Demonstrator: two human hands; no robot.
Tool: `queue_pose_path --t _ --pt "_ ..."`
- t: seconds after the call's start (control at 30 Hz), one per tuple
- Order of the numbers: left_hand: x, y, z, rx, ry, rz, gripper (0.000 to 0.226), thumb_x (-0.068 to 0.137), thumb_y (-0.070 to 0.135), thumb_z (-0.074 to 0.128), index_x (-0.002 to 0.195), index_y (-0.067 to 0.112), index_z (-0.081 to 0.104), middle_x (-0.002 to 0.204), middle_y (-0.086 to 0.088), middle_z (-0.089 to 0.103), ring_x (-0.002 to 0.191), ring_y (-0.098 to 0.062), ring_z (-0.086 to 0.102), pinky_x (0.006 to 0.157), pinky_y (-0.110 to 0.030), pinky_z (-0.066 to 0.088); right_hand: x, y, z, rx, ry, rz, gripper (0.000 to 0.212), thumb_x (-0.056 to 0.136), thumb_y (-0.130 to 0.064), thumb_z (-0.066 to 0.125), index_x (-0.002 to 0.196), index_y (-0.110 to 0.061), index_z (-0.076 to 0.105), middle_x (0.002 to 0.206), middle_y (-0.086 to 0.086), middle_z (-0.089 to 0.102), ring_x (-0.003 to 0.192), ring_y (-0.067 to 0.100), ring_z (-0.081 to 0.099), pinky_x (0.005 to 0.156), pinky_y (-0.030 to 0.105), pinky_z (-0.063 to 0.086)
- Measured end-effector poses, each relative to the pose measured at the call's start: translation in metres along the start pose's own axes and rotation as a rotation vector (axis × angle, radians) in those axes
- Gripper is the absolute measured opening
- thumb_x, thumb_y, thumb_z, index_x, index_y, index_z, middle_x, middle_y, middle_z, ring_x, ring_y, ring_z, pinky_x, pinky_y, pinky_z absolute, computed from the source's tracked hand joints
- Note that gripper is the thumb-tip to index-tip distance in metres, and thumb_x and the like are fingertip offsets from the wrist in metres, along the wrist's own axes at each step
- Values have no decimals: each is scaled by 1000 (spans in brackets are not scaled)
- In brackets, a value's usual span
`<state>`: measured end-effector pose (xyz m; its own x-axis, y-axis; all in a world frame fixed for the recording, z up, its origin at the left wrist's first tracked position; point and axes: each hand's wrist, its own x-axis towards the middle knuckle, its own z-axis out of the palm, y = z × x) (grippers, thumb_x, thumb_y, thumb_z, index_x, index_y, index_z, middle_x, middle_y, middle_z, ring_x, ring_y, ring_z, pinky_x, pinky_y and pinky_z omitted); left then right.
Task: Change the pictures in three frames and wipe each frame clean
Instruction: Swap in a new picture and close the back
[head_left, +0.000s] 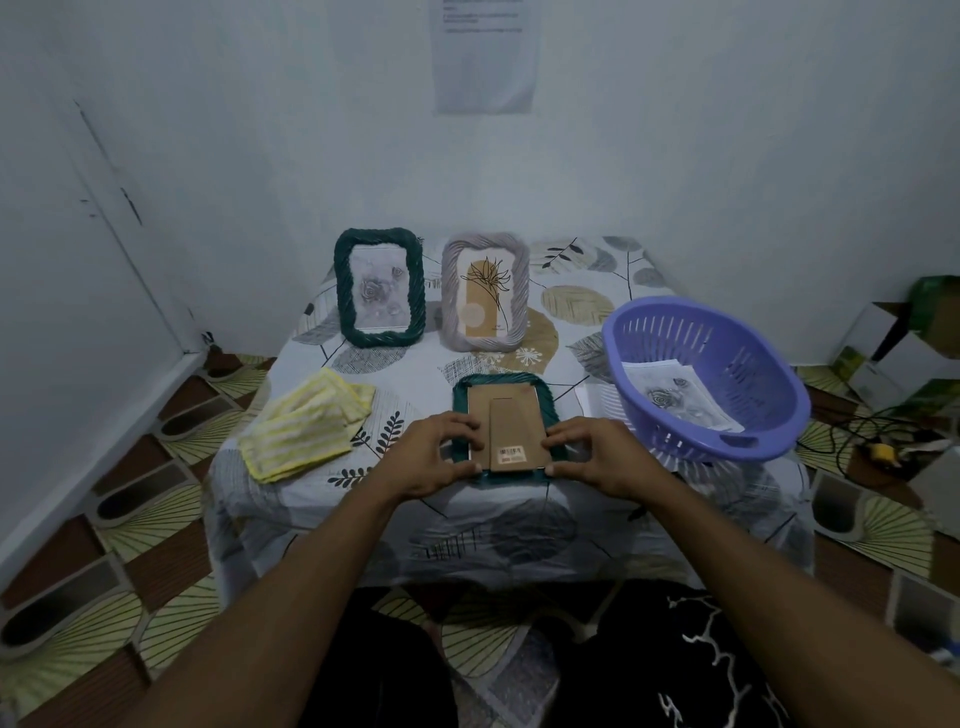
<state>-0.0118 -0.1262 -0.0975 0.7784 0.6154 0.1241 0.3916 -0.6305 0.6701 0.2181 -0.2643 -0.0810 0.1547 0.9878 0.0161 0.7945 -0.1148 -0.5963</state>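
Cardboard backing (511, 415) faces up: teal frame (549, 410) lies face down at near edge of table (582, 306), centre. Left hand (436, 457) grips frame's left side, fingers curled onto backing edge. Right hand (597, 457) grips right side likewise. Far left, green frame (379, 287) stands upright, rose print inside. Grey frame (485, 291) just right of it, upright. Yellow cloth (306, 423) folded, left of hands. Purple basket (706, 379) at right, prints (680, 395) lying inside.
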Motion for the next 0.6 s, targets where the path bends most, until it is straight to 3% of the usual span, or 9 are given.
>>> queue_pose_path --t 0.1,0.27,0.4,0.5,0.6 --pt "-2 -3 3 55 35 40 25 77 29 78 100 22 71 130 6 59 119 -9 53 105 -34 42 -2 -1 2 -47 26 -16 41 77 -34 79 116 -21 72 129 -2 63 114 12 58 93 15 37" --pt "-4 -4 1 68 8 56 31 73 37 80 100 25 70 135 7 56 125 -9 50 106 -28 37 -6 -4 5 -108 60 -44 39 81 -35 75 117 -20 70 129 0 64 115 14 59 93 16 37" --pt "-5 -5 1 71 18 72 28 73 39 79 96 27 69 135 7 56 124 -10 50 106 -32 39 -7 -6 12 -145 143 -66 33 83 -33 73 113 -17 73 121 1 68 108 16 62 94 24 45" --pt "-7 -6 1 96 51 103 29 74 40 79 96 26 68 131 6 58 118 -8 54 101 -29 42 -7 -7 19 -161 204 -62 29 84 -34 71 108 -19 75 114 -1 71 103 16 63 92 32 50" --pt "-9 -5 1 156 96 142 31 74 43 78 94 22 67 124 4 57 110 -8 54 92 -25 42 -8 -8 19 -132 225 -72 27 83 -32 73 105 -17 75 111 0 72 100 15 63 88 26 48"
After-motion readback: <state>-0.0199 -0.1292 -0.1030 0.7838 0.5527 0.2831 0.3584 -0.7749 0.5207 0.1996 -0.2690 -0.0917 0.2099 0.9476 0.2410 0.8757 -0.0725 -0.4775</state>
